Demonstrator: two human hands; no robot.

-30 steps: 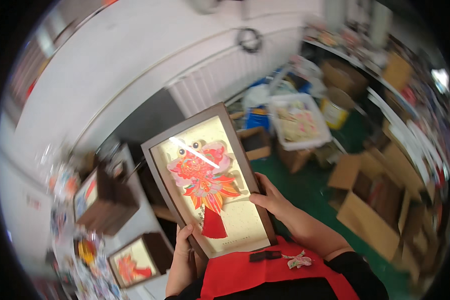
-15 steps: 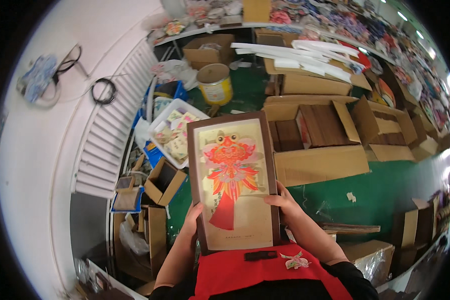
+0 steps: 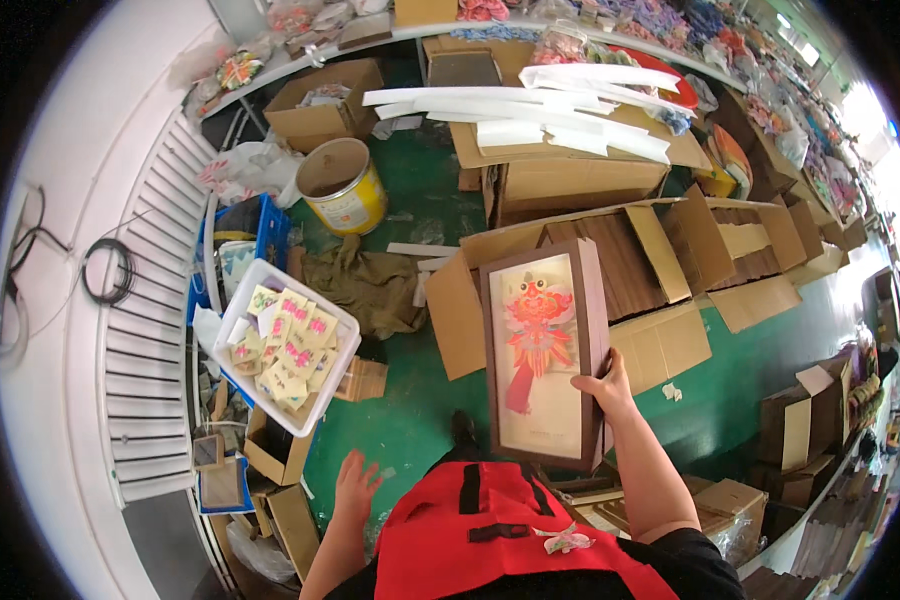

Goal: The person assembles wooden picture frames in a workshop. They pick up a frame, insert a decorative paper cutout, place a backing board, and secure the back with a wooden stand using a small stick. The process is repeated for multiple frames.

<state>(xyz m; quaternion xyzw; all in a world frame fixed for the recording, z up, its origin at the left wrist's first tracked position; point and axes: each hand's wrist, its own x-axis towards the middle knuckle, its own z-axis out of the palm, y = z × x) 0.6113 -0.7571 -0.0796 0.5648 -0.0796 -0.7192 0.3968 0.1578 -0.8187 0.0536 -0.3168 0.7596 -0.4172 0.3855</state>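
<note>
My right hand grips the right side of a framed picture, its thumb over the front edge. The picture has a deep dark brown frame and shows a red and orange goldfish-shaped ornament with a long red tail on a cream ground. It is held upright, a little tilted, in front of an open cardboard box on the floor. My left hand is free of the frame, its fingers apart and empty, low on the left below a white plastic bin of small cream packets with pink marks.
More brown frames stand packed in the open box, and another open carton adjoins it. Long white foam strips lie on cartons behind. A yellow drum and brown cloth are on the green floor; a radiator lines the left wall.
My left hand has let go of the frame and dropped to the left. The right hand has carried the frame rightward toward the open box, and the view has turned to the right.
</note>
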